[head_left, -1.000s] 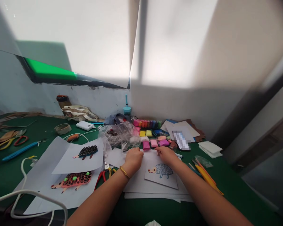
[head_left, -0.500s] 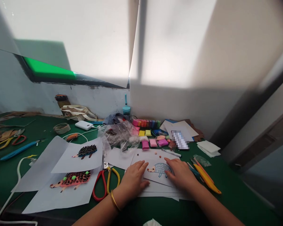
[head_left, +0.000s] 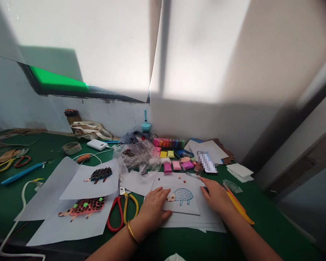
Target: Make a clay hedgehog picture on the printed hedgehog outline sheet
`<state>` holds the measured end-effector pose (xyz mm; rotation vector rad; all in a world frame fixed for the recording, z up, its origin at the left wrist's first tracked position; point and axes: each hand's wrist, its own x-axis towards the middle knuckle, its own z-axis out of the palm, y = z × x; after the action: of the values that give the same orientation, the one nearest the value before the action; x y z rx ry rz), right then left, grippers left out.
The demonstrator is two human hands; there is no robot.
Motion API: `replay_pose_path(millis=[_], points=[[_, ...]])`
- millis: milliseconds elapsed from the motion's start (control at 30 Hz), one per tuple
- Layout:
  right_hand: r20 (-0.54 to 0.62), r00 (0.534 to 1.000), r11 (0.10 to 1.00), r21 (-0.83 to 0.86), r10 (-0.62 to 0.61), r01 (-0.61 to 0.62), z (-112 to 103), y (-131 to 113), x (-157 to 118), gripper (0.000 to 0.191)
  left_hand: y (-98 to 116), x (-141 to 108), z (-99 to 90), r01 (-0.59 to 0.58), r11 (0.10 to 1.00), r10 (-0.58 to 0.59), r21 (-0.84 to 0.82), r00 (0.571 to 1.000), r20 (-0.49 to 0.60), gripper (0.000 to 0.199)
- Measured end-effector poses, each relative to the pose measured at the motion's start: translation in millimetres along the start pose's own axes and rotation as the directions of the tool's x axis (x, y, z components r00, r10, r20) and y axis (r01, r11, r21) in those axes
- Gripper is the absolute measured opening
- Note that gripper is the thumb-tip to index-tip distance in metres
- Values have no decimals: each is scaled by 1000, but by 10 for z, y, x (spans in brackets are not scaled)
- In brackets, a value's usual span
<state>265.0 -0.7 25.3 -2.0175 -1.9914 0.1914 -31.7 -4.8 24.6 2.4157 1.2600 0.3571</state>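
Observation:
My left hand (head_left: 155, 206) lies flat on the left side of a white sheet bearing a blue-outlined hedgehog drawing (head_left: 184, 195), its fingers over the animal's head end. My right hand (head_left: 215, 194) is open over the right edge of the papers. Its fingertips are at the near end of a white pen (head_left: 192, 175); whether they touch it I cannot tell. Small clay bits (head_left: 184, 181) in brown and pink sit above the drawing. Beside my left wrist lie red-and-yellow-handled scissors (head_left: 122, 210).
Two finished hedgehog pictures, one dark (head_left: 101, 174) and one pink (head_left: 84, 206), lie left. Colored clay packs (head_left: 176, 165), a plastic bag (head_left: 138, 156) and a phone (head_left: 207, 162) stand behind. A yellow cutter (head_left: 240, 208) lies right, and a white cable (head_left: 23, 199) far left.
My right hand has moved right and up, off the drawing to the pen's end. The whole hedgehog body now shows, and its sheet has shifted slightly left. My left hand stays down.

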Motion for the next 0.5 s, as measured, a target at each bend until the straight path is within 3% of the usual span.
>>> replay_pose_path(millis=[100, 200, 500], points=[[38, 999, 989, -146, -11, 17, -8, 121, -45, 44, -9, 4, 2, 23, 1000, -23, -17, 1000, -2, 75], [5, 999, 977, -207, -42, 42, 39, 140, -81, 37, -2, 6, 1, 29, 999, -30, -24, 999, -27, 75], [-257, 963, 996, 15, -77, 83, 97, 5, 46, 39, -31, 12, 17, 19, 1000, -19, -17, 999, -30, 76]])
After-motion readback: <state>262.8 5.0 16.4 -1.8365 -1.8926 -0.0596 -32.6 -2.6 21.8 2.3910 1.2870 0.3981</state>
